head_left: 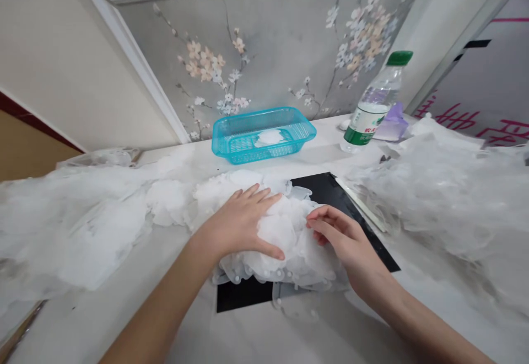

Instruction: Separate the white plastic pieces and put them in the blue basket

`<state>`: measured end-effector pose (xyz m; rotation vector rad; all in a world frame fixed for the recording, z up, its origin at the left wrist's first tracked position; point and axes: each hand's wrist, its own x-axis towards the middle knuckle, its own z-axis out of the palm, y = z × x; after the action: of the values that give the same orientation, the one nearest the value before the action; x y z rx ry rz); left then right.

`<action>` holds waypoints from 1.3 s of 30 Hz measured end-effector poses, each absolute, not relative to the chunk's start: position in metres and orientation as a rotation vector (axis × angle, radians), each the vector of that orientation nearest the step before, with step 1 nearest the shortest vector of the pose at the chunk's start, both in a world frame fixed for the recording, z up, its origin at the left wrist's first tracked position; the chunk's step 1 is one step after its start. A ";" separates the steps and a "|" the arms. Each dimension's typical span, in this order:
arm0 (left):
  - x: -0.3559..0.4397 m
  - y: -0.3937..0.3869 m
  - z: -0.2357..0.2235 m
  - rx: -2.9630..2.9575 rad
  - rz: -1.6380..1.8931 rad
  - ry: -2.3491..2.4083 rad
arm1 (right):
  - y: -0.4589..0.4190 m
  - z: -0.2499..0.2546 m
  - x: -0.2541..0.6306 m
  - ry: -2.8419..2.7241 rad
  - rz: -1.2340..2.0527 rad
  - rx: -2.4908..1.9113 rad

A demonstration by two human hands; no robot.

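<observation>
A heap of thin, white, petal-like fabric pieces [275,231] with small round beads along its edge lies in front of me on a black mat [243,293]. My left hand [243,223] rests on top of the heap with its fingers spread and the thumb stretched out. At the right side of the heap is my right hand [339,231], its fingers curled and the thumb and fingertips drawn together against the white pieces. Whatever sits between those fingertips is too small to make out.
Behind the heap stands a blue plastic basket [303,132] with a white piece inside. A green-capped water bottle [367,113] and a purple packet [392,124] are at the back right. White translucent material [454,187] is piled on the right, and another pile [95,226] spreads leftward.
</observation>
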<state>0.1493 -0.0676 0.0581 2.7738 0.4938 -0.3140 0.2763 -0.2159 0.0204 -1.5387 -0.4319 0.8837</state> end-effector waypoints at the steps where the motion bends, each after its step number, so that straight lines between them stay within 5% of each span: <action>1: 0.147 -0.065 0.061 2.758 -0.325 0.499 | -0.216 0.021 0.276 -0.432 0.889 -1.537; 10: 0.140 -0.057 0.095 2.805 0.049 0.775 | -0.217 0.022 0.277 -0.360 0.936 -1.526; 19: 0.138 -0.051 0.097 2.108 0.367 0.893 | -0.216 0.023 0.276 -0.437 0.882 -1.571; 39: 0.156 -0.087 0.093 1.301 -0.001 0.691 | -0.223 0.030 0.268 -0.678 0.787 -1.368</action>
<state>0.1559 -0.0868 0.0929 1.3012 0.6905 -0.0012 0.2676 -0.2234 0.0304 -1.3678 -0.6779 0.7867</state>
